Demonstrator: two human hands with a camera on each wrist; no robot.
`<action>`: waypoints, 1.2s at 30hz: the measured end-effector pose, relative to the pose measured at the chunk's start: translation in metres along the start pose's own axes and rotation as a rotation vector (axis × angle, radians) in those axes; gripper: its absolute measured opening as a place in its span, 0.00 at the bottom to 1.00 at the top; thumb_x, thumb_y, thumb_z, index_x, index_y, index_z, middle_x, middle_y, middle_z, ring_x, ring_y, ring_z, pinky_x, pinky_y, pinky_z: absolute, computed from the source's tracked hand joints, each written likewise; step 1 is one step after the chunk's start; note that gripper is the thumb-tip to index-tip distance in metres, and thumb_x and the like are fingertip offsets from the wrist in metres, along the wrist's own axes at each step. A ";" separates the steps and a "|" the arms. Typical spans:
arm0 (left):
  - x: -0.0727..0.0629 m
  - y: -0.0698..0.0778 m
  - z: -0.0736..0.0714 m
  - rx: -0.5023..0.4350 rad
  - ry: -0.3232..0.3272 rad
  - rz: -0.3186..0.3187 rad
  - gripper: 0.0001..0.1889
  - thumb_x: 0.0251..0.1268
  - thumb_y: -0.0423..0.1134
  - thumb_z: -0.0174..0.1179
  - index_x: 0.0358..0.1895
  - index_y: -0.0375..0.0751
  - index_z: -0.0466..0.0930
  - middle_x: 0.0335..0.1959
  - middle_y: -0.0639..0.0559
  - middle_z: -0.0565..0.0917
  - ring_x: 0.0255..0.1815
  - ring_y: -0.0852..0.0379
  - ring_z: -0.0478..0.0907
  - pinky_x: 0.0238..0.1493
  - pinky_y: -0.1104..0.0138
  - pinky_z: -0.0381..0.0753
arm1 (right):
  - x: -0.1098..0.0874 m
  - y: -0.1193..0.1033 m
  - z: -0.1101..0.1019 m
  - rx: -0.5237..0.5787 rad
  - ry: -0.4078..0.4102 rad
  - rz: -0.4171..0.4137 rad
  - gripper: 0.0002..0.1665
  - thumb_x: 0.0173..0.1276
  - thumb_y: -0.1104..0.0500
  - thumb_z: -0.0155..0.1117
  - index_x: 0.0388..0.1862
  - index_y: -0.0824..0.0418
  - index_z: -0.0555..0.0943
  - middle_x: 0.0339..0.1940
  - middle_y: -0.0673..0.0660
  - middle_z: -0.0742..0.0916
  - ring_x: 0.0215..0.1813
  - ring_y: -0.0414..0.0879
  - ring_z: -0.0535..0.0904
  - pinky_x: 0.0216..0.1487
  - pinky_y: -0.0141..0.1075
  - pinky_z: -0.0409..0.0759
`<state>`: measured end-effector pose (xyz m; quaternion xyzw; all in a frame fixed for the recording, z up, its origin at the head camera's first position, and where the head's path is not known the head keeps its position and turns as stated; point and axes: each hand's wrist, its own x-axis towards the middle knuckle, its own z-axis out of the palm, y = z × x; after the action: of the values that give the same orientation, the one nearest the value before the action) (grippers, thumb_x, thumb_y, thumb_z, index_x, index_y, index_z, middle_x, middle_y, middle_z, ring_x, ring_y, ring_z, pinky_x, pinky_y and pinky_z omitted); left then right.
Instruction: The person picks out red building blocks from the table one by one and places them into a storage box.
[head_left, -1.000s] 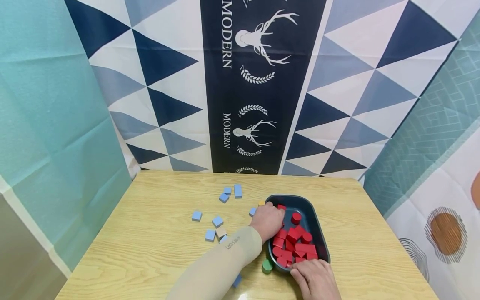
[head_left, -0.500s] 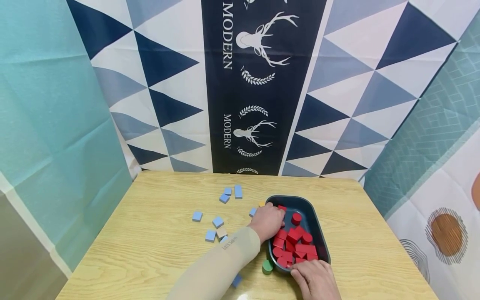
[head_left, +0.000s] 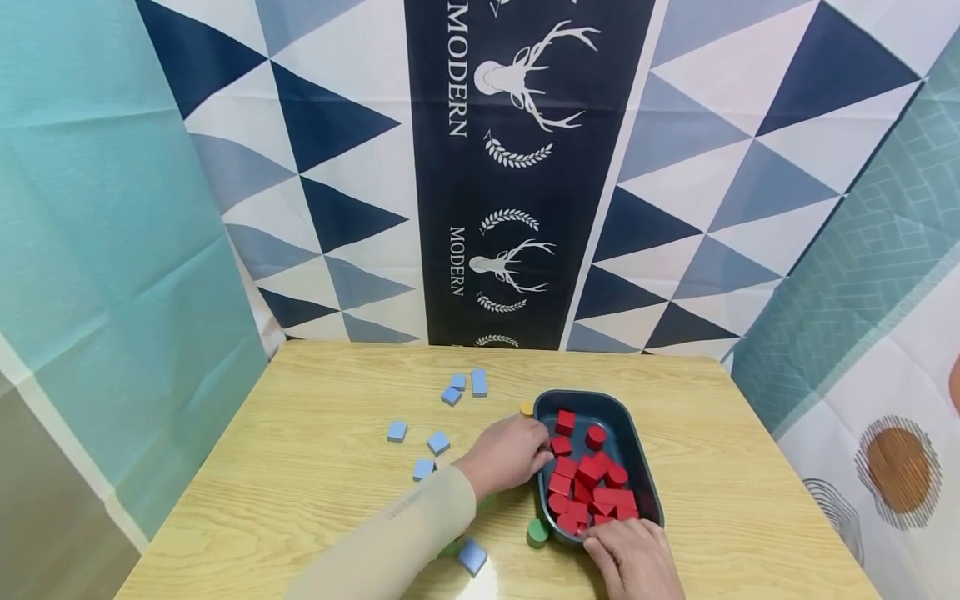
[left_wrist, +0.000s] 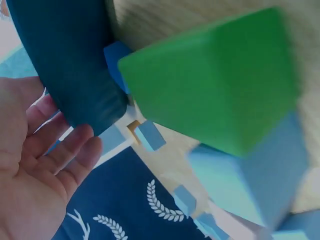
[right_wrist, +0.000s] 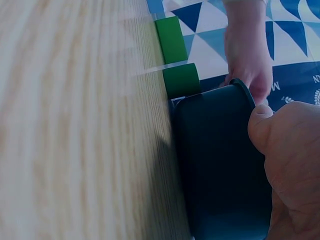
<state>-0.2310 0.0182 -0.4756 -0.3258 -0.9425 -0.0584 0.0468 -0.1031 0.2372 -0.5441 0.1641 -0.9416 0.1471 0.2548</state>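
Observation:
A dark blue tray (head_left: 617, 427) stands on the table, holding several red blocks (head_left: 589, 472) of mixed shapes, heaped mostly at its near end. My left hand (head_left: 508, 452) is at the tray's left rim, its fingertips right by the edge. In the left wrist view its palm faces the camera, fingers relaxed with nothing in them, beside the tray wall (left_wrist: 70, 60). At the near rim my right hand (head_left: 633, 554) grips the tray, thumb (right_wrist: 261, 125) on the outer side and fingers over the edge. A green cylinder (head_left: 537, 533) stands just left of the tray's near corner.
Several light blue blocks (head_left: 438, 442) lie scattered left of the tray, one (head_left: 472, 557) near the front. A yellow piece (head_left: 527, 408) sits by the far left corner. My left forearm covers part of the table, with green blocks (left_wrist: 210, 85) under it. Patterned cloth (head_left: 491, 167) hangs behind.
My left hand has drawn back leftward from inside the tray to its rim, uncovering red blocks there. My right hand and the tray have stayed in place.

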 end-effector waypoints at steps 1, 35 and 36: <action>-0.006 0.000 -0.002 -0.003 -0.004 0.012 0.15 0.82 0.54 0.59 0.56 0.52 0.87 0.61 0.57 0.88 0.60 0.60 0.85 0.64 0.67 0.84 | 0.000 0.000 0.000 0.002 0.007 -0.008 0.16 0.58 0.57 0.83 0.34 0.35 0.87 0.33 0.25 0.83 0.40 0.28 0.75 0.52 0.42 0.74; -0.193 -0.001 0.023 -0.283 -0.005 0.122 0.29 0.82 0.64 0.50 0.69 0.49 0.81 0.70 0.53 0.84 0.66 0.55 0.83 0.62 0.58 0.85 | 0.001 -0.001 -0.012 0.106 -0.125 0.113 0.12 0.66 0.55 0.80 0.37 0.35 0.88 0.37 0.25 0.84 0.44 0.27 0.79 0.56 0.47 0.78; -0.198 -0.003 0.012 -0.307 0.020 0.055 0.29 0.81 0.63 0.53 0.70 0.48 0.81 0.70 0.52 0.84 0.67 0.52 0.83 0.65 0.52 0.84 | 0.001 0.001 -0.014 0.131 -0.134 0.115 0.10 0.67 0.55 0.79 0.40 0.37 0.88 0.39 0.27 0.85 0.45 0.28 0.79 0.56 0.46 0.80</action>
<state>-0.0784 -0.1033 -0.5128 -0.3540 -0.9128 -0.2036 0.0074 -0.0983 0.2429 -0.5317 0.1354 -0.9527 0.2113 0.1712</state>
